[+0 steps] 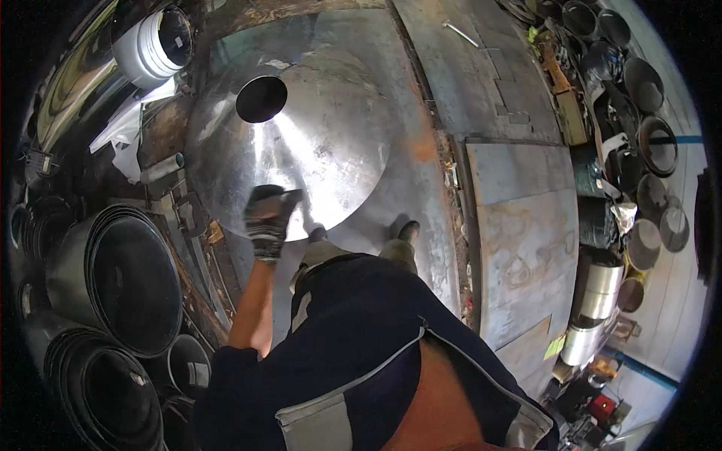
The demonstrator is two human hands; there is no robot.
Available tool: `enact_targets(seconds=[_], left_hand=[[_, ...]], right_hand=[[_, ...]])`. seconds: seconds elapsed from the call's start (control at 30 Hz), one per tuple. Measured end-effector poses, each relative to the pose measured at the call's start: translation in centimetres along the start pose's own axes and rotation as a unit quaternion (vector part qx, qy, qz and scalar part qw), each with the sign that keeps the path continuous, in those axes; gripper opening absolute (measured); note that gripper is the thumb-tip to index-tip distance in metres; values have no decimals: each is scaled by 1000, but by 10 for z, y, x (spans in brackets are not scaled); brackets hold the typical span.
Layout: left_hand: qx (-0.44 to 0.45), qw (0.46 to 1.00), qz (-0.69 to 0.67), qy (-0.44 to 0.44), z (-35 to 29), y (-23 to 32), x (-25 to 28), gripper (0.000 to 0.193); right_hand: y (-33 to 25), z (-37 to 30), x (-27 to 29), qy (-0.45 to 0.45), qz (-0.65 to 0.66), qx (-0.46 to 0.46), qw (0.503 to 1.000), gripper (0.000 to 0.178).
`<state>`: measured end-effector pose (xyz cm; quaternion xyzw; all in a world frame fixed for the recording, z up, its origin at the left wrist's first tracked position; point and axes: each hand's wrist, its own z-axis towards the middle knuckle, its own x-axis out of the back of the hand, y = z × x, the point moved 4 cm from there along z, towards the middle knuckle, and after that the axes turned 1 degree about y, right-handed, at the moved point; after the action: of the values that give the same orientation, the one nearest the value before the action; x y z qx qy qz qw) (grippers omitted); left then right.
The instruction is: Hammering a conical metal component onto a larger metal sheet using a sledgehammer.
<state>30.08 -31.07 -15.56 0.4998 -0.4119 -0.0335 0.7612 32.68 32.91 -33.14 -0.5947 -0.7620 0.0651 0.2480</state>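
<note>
My left hand, in a dark grey knitted glove, hangs over the near left side of a large shiny sheet-metal cone. Its thumb stands apart from the fingers, and nothing shows in its grasp. Motion smears the fingertips, and I cannot tell whether the glove touches the metal. A round hole opens at the top of the cone. My right hand is out of sight. My shoes show at the near edge of the cone.
Several rolled metal cylinders stand at the left, below a white-collared round pipe. Flat metal plates lie at the right, with a hammer-like tool on the far one. Shelves of round metal parts line the right wall.
</note>
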Motion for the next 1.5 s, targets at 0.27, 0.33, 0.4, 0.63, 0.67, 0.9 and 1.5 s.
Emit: enact_targets(seconds=[0.27, 0.33, 0.4, 0.63, 0.67, 0.9, 1.5], left_hand=[[172, 954, 149, 196, -57, -2, -38, 28], [239, 914, 233, 229, -97, 11, -52, 28], [299, 899, 219, 233, -142, 18, -67, 39], [537, 753, 151, 348, -256, 5, -126, 37], [523, 756, 148, 366, -264, 4, -134, 37], [591, 596, 117, 531, -338, 3, -219, 57], [532, 322, -47, 782, -434, 41, -454, 55]], right_hand=[[-194, 163, 169, -114, 46, -11, 992, 38], [-256, 210, 217, -127, -23, -16, 991, 41], [-323, 248, 265, -38, -161, -28, 986, 42], [-620, 295, 216, -27, -230, 116, 966, 41], [-656, 288, 189, -33, -263, 163, 950, 39], [-794, 209, 25, -207, -312, 369, 851, 31], [-821, 261, -163, -301, -891, 333, 66, 20]])
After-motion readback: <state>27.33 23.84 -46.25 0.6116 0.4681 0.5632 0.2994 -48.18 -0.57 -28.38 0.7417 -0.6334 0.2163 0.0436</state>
